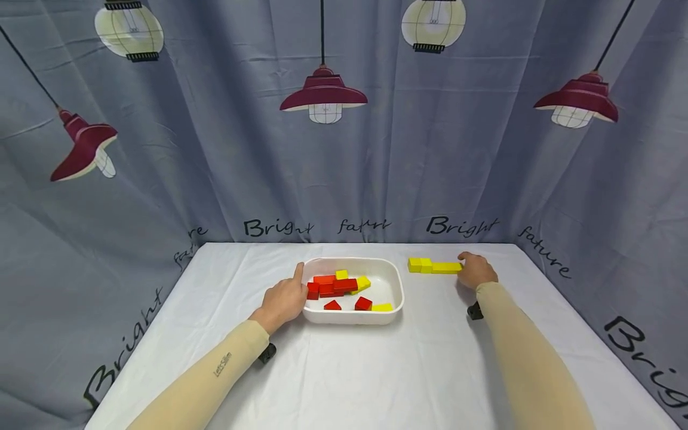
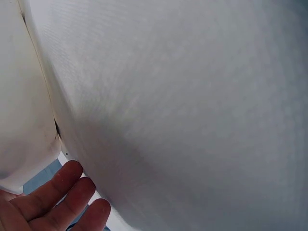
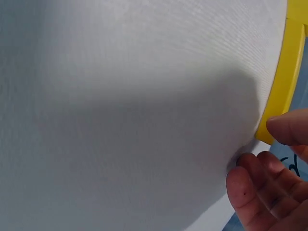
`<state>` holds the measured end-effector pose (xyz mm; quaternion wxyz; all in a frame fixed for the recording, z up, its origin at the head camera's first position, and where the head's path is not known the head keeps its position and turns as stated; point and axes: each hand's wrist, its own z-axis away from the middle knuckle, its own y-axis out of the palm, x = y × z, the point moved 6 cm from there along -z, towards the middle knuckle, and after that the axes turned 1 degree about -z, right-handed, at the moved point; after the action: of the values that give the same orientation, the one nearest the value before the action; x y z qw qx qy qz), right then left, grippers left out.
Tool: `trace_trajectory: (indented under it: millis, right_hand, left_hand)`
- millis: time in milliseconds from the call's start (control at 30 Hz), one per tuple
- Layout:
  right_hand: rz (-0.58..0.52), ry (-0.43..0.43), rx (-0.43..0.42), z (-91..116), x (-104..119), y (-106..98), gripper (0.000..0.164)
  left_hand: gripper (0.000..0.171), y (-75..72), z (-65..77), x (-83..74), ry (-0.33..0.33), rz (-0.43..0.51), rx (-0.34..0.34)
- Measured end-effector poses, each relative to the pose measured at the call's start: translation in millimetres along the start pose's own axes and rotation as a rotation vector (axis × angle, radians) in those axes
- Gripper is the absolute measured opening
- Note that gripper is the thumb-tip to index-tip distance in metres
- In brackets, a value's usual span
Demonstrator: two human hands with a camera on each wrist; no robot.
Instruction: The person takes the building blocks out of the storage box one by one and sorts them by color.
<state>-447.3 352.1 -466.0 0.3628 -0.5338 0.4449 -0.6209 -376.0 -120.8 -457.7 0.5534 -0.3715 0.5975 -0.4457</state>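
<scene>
A white tray [image 1: 349, 318] holds several red blocks [image 1: 345, 285] and yellow blocks [image 1: 383, 307] in a loose pile. My left hand [image 1: 285, 298] rests against the tray's left side, its index finger stretched along the rim. In the left wrist view, the other fingers [image 2: 67, 180] lie relaxed beside the tray's outer wall; the thumb is hidden. To the right of the tray, yellow blocks form a row, with a long yellow block [image 1: 446, 268] at its right end. My right hand [image 1: 477, 272] holds that end with thumb and index finger, while its other fingers hang loosely curled.
A white cloth covers the table [image 1: 349, 382]. Behind it and along both sides hangs a grey-blue curtain [image 1: 344, 173] printed with lamps and lettering. The row's left end has shorter yellow blocks [image 1: 419, 265], close to the tray's right rim.
</scene>
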Motion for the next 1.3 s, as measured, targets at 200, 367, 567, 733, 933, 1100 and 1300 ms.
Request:
trace_trajectory:
  millis: [200, 367, 567, 733, 933, 1100, 1300]
  right_hand:
    - [0.021, -0.035, -0.047, 4.2, 5.4, -12.5, 0.049]
    - [0.031, -0.042, -0.055, 8.2, 17.6, -16.9, 0.049]
    - [0.027, -0.069, -0.087, 12.0, 31.6, -17.7, 0.049]
    - [-0.015, -0.148, -0.134, 15.1, 45.7, -21.3, 0.048]
    - [-0.032, -0.184, -0.106, 19.3, 65.5, -26.0, 0.048]
    - [-0.041, -0.205, -0.069, 24.5, 86.2, -30.5, 0.045]
    - [-0.048, -0.271, -0.084, 28.0, 108.2, -34.3, 0.043]
  left_hand:
    - [0.066, -0.3, -1.9, -0.5, 0.012, -0.001, -0.001]
    - [0.066, 0.2, -1.5, 0.8, 0.003, 0.003, 0.009]
    - [0.066, 0.6, -1.8, 0.3, 0.004, -0.001, 0.011]
    - [0.066, -1.3, -1.7, -0.6, 0.007, -0.004, 0.006]
    - [0.066, -0.7, -1.2, -0.4, 0.005, -0.009, 0.015]
    - [0.066, -0.8, -1.5, -0.7, 0.005, -0.016, 0.014]
    - [0.066, -1.2, -1.7, -0.7, 0.001, -0.015, 0.018]
